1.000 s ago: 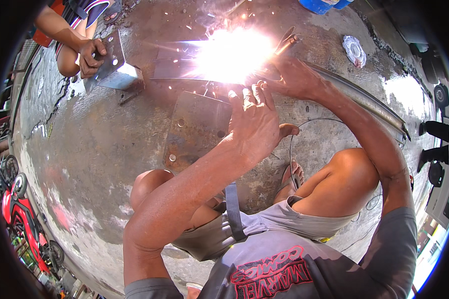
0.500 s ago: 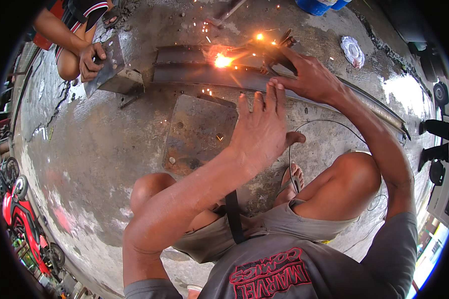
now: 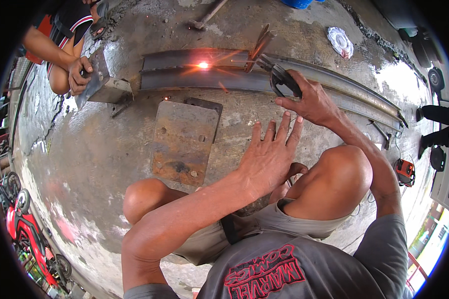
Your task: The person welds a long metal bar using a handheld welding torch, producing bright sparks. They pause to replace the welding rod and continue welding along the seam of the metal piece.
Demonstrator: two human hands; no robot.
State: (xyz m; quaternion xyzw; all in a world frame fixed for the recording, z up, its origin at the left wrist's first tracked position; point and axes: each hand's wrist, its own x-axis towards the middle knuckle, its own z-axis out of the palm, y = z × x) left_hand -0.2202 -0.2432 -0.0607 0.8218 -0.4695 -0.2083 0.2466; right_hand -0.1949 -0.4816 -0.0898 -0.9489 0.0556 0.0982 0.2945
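Note:
A black electrode holder [image 3: 284,81] is gripped in my right hand [image 3: 315,102], its jaws toward the steel beam [image 3: 167,78]. A thin rod runs left from those jaws. Along the beam's inner seam a small bright red-white spot [image 3: 203,65] glows. My left hand [image 3: 267,159] is raised with its palm down and fingers spread, holding nothing; its fingertips come close to my right wrist. Rusty flat metal pieces [image 3: 258,50] stand up across the beam beside the holder. Below the beam lies a rusty steel plate with holes [image 3: 182,142], partly over a darker plate [image 3: 213,107].
At the left, another person's hand [image 3: 80,74] holds a bent sheet-metal piece [image 3: 105,84]. A hammer [image 3: 199,23] lies beyond the beam. White crumpled plastic [image 3: 340,42] and a blue bucket [image 3: 299,2] are farther off. An orange-red machine [image 3: 404,172] sits at the right.
The bright flare and flying sparks have shrunk to a small glow. My right hand with the electrode holder has drawn back from the beam. My left hand has lowered toward my knee.

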